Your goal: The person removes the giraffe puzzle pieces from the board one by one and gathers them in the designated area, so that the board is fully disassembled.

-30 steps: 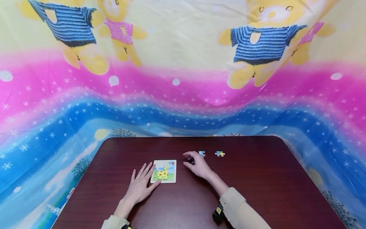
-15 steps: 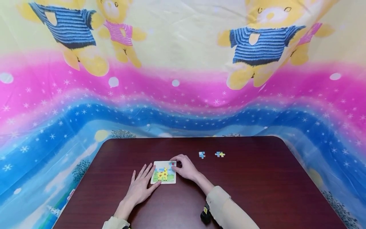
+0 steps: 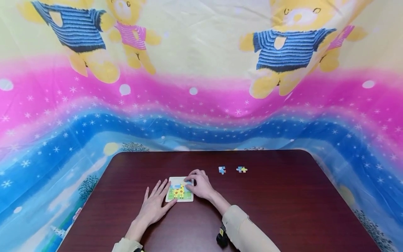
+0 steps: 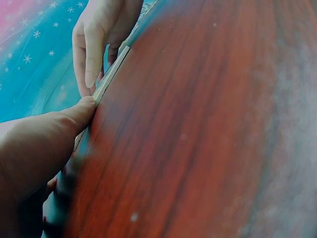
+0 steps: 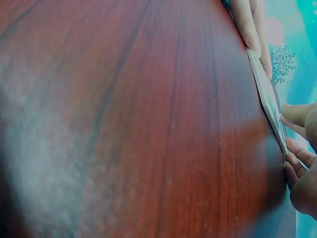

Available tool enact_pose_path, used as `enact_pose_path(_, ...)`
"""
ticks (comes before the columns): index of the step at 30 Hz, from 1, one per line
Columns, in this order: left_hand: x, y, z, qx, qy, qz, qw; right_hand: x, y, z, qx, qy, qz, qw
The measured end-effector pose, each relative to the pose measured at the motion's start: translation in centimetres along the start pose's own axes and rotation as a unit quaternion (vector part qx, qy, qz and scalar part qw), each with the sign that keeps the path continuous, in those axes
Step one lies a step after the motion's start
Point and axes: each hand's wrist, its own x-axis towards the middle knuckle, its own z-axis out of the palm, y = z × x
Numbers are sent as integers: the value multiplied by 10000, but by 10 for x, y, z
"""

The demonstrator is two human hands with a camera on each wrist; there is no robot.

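A small square giraffe puzzle (image 3: 179, 195) with a pale frame lies left of the table's middle in the head view. My left hand (image 3: 153, 207) rests flat at its left side, fingers spread, with the thumb and fingertips along the frame. My right hand (image 3: 202, 186) bends over the puzzle's upper right corner, thumb and index finger apart on the picture; I cannot tell whether they pinch a piece there. In the left wrist view the left thumb (image 4: 81, 111) touches the frame's edge. The right wrist view has the right thumb (image 5: 296, 114) over the puzzle's surface.
Two loose jigsaw pieces lie farther back on the dark brown table (image 3: 277, 203): a blue one (image 3: 222, 170) and a blue and yellow one (image 3: 241, 169). A curtain (image 3: 201, 115) printed with bears hangs close behind the table.
My right hand has moved left and toward me, from beside the loose pieces onto the puzzle's upper right corner, then slightly farther left. My left hand and the loose pieces have stayed put.
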Motion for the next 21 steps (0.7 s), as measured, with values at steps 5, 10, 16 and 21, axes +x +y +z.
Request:
enact_pose_path(5, 1, -1, -1, 3, -7, 4, 10000, 2, -1, 3, -33, 74, -22, 10000)
enact_pose_path(10, 1, -1, -1, 18, 3, 4, 10000, 4, -1, 5, -94, 185, -23, 9998)
enact_pose_path(16, 1, 0, 0, 7, 35, 20, 10000, 4, 1, 8, -284, 138, 103, 9994)
enact_pose_path(21, -1, 0, 1, 14, 39, 18, 10000, 2, 1, 8, -329, 163, 82, 9993)
